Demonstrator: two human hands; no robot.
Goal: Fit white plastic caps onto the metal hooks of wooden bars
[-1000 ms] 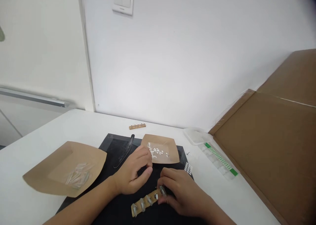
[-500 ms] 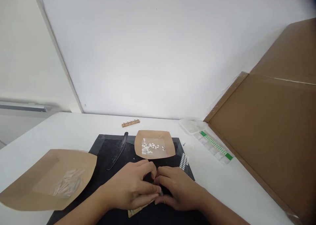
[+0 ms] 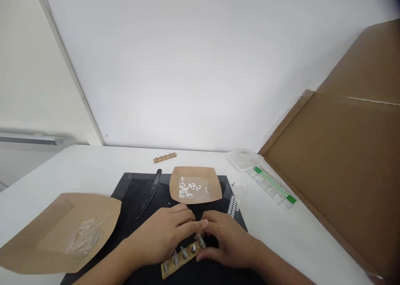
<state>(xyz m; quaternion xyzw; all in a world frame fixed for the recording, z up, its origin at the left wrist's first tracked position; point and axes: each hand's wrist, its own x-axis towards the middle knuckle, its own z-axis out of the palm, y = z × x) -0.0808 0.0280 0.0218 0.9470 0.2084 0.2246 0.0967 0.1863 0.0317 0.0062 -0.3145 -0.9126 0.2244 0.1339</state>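
Observation:
A wooden nail stand (image 3: 176, 266) lies on the black mat below my hands, tilted up toward the right. Several clear nail tips (image 3: 184, 252) stand along it, and a small white oval piece (image 3: 194, 247) sits on one of its posts. My right hand (image 3: 226, 239) curls round the stand's right end, with thumb and fingers on either side of the last nail tip. From the left, my left hand (image 3: 170, 235) reaches over the stand, its index finger stretched out so the tip meets the right hand's fingers. Nothing shows in the left hand, whose underside is hidden.
A cardboard tray (image 3: 215, 185) with small white pieces stands behind my hands. Left of it lies a dark curved file (image 3: 153, 191). Another tray (image 3: 40, 235) holds clear nail tips. White stickers (image 3: 233, 206), a green-labelled clear case (image 3: 276, 185) and a second stand (image 3: 165, 157) surround the mat.
My left hand's fingers have lifted off the nail stand and its index finger has straightened, uncovering the row of nail tips. The right hand stays at the stand's right end.

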